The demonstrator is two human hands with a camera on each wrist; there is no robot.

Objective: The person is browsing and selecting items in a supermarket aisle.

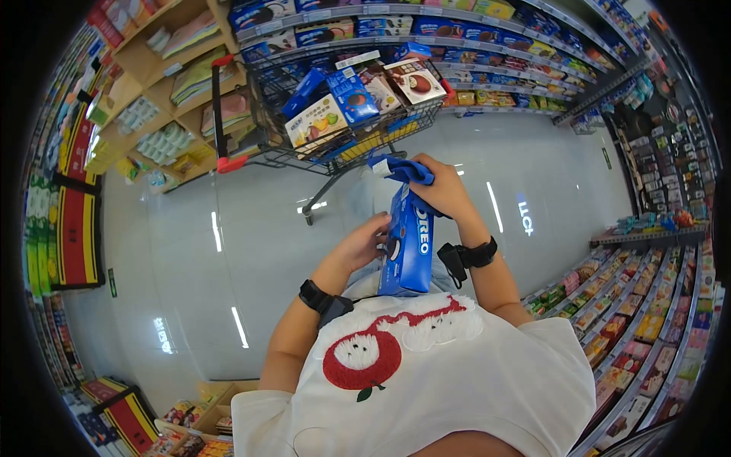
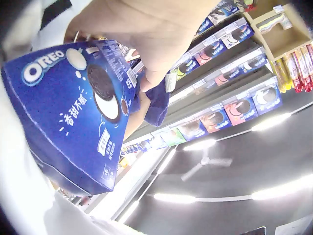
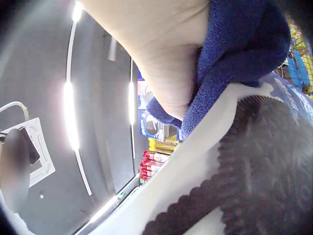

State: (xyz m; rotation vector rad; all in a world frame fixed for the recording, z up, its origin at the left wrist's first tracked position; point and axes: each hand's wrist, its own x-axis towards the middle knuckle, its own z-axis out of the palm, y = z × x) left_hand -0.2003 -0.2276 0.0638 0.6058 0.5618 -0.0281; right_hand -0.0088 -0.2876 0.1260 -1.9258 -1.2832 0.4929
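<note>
A blue Oreo box (image 1: pixel 411 247) is held upright in front of the white shirt. My left hand (image 1: pixel 367 242) grips its left side; in the left wrist view the hand (image 2: pixel 146 29) lies along the edge of the box (image 2: pixel 73 112). My right hand (image 1: pixel 445 186) holds a dark blue cloth (image 1: pixel 403 169) at the top of the box. The right wrist view shows the cloth (image 3: pixel 239 54) bunched against the hand (image 3: pixel 156 54), with the box's cookie print (image 3: pixel 269 161) close below.
Ahead stands a shopping cart with a red handle (image 1: pixel 219 114), holding several boxes, among them a white one (image 1: pixel 316 126). Behind it are shelves (image 1: pixel 457 38) of blue packages. A wooden rack (image 1: pixel 145 68) is at the left, snack shelves (image 1: pixel 640 327) at the right, grey floor (image 1: pixel 266 251) between.
</note>
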